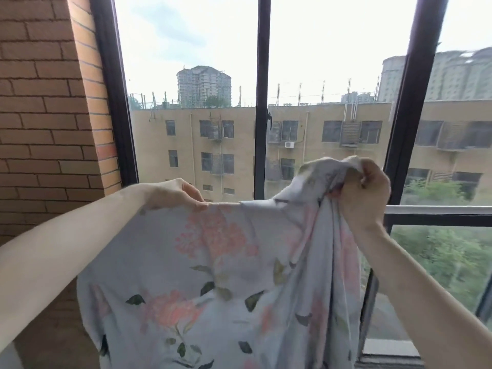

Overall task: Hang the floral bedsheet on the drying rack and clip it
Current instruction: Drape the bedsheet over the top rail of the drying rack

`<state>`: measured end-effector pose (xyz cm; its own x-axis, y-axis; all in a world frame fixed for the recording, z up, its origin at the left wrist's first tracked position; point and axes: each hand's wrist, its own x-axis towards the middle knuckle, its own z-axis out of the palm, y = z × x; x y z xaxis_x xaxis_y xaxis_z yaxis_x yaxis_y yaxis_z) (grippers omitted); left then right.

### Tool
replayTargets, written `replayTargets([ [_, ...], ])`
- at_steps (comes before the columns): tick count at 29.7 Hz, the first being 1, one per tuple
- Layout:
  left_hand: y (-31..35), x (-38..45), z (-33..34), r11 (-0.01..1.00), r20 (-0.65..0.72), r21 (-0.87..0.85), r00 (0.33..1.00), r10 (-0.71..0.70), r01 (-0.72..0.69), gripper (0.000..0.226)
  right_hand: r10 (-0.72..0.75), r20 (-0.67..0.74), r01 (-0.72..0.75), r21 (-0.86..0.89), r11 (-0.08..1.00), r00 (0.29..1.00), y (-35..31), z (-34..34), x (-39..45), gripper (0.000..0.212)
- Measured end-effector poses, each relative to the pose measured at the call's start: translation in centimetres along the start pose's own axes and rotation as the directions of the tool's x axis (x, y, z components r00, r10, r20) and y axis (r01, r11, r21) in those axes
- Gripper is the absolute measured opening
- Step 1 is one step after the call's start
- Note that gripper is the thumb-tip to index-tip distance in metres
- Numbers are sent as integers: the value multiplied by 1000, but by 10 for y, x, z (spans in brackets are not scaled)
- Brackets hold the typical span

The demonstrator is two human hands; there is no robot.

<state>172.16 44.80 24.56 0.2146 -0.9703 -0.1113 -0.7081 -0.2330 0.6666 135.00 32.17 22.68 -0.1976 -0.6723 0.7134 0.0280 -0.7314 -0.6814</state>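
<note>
- While the sheet (213,275) hangs before the window (330,102), its top edge runs 9 to 3 o'clock.
- Left hand (173,194) pinches that edge; right hand (364,193), higher, grips a bunch.
- No rack visible.

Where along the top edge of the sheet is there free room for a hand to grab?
The taut top edge of the sheet between the left hand and the right hand is bare, in front of the window frame. By the right hand it is crowded: the cloth is bunched in the fist.
</note>
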Motion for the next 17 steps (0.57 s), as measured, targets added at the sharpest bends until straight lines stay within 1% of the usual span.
replayTargets([
  [2, -1, -1, -9, 997, 31, -78, 999, 12, -10, 35, -75, -3, 75, -69, 995, 997, -12, 11, 39, 22],
  [3, -3, -2, -11, 993, 42, -116, 999, 19, -14, 33, -87, 13, 88, -113, 990, 996, -15, 20, 55, 23],
  [5, -1, 0, -16, 991, 46, -129, 999, 28, -22, 30, -117, 20, 118, -220, 968, 993, -21, 35, 84, 30],
  [7, 2, 4, -16, 995, 25, -99, 999, 24, -22, 30, -178, 17, 175, -297, 939, 984, -21, 48, 108, 33],
  [9, 2, 10, -16, 998, 9, -66, 1000, -12, 12, 29, -268, 33, 263, -340, 903, 963, -21, 61, 133, 33],
  [12, 1, 17, -16, 999, 37, -4, 998, -44, 45, 31, -391, 63, 384, -374, 844, 918, -39, 81, 174, 34],
  [14, 4, 21, -17, 998, 58, -11, 997, -60, 60, 36, -464, 105, 465, -397, 791, 879, -58, 99, 205, 34],
  [17, 10, 24, -16, 996, 67, -45, 995, -71, 74, 34, -499, 170, 519, -437, 734, 850, -79, 124, 246, 36],
])
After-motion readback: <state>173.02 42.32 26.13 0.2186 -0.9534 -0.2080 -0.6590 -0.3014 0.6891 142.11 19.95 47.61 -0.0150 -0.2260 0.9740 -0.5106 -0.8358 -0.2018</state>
